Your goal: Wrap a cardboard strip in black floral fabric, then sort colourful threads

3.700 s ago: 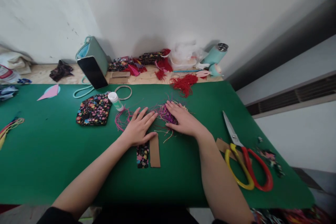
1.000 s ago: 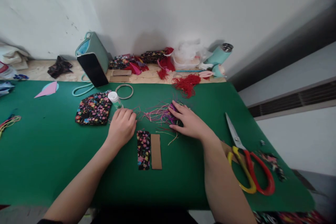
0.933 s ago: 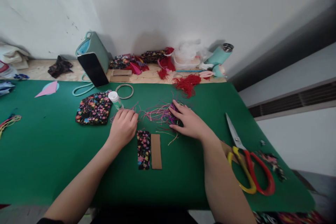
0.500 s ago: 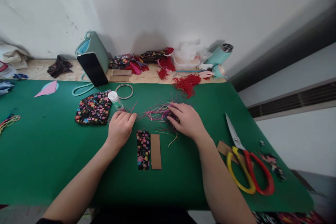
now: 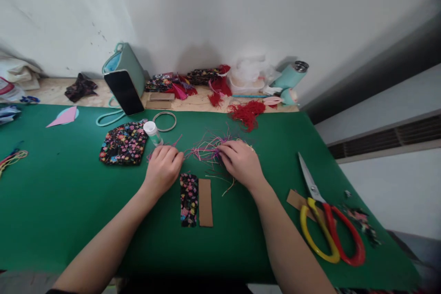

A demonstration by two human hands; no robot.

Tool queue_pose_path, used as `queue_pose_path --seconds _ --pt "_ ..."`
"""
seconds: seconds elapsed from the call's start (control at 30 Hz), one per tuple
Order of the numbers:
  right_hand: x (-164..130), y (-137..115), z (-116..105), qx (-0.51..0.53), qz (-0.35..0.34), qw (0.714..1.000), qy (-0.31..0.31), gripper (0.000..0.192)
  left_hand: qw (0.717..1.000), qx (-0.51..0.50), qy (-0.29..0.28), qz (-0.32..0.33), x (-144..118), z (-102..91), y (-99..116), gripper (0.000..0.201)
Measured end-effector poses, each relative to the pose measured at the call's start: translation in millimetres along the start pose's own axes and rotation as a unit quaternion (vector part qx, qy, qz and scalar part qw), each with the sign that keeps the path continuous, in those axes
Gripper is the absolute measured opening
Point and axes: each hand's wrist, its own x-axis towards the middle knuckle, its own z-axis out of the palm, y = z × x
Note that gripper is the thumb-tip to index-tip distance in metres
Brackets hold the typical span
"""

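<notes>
My right hand [image 5: 241, 163] is closed, its thumb and fingers pinching a loose tangle of pink, purple and pale threads [image 5: 206, 150] on the green mat. To the left, my left hand [image 5: 163, 168] has its fingers curled down on a few pink threads, whose ends poke out around it. Just behind that hand stands a white and green glue stick [image 5: 153, 133]. Between my forearms lie a strip of black floral fabric [image 5: 189, 200] and a brown cardboard strip [image 5: 206, 202], side by side. What the fingertips cover is hidden.
Large scissors [image 5: 324, 220] with red and yellow handles lie at right, over a cardboard piece. Folded floral fabric [image 5: 123, 143] and a ring [image 5: 165, 121] lie at left. Behind are a leaning phone [image 5: 124, 93], red threads [image 5: 247, 114] and a bottle [image 5: 292, 76].
My right hand has drawn slightly toward me and its fingers have closed more onto the thread tangle. My left hand has shifted slightly right. The whole view has moved a little.
</notes>
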Motion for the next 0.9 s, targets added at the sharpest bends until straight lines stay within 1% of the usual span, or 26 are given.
queue_pose_path --seconds 0.13,0.3,0.37,0.47,0.53,0.63,0.73,0.9 --pt "8.6 -9.0 11.7 0.044 -0.019 0.999 0.002 0.026 0.997 -0.053 -0.027 0.045 0.8 7.1 7.1 0.021" --pt "20.1 -18.5 24.5 0.069 -0.014 0.998 0.004 0.02 0.994 -0.06 -0.067 0.07 0.9 11.4 13.5 0.023" --pt "22.6 -20.9 26.6 0.075 -0.03 0.997 0.002 0.021 0.994 -0.053 -0.066 0.074 0.7 11.5 13.8 0.024" --pt "24.2 -23.3 28.2 0.076 -0.077 0.994 -0.013 0.023 0.995 -0.042 -0.055 0.072 0.6 11.1 12.3 0.024" --pt "24.7 -24.0 29.3 0.075 -0.09 0.993 -0.016 0.022 0.996 -0.039 -0.052 0.067 0.8 10.8 11.2 0.024" --pt "25.5 -23.9 31.2 0.089 -0.086 0.992 -0.002 0.02 0.996 -0.038 -0.055 0.066 1.5 10.5 11.3 0.025" --pt "25.7 -24.9 31.6 0.132 -0.073 0.988 0.03 0.021 0.995 -0.038 -0.059 0.066 1.1 10.1 12.7 0.026" --pt "24.5 -30.7 28.3 0.212 -0.024 0.975 0.066 0.014 0.996 -0.052 -0.055 0.051 -1.7 8.8 10.5 0.029"
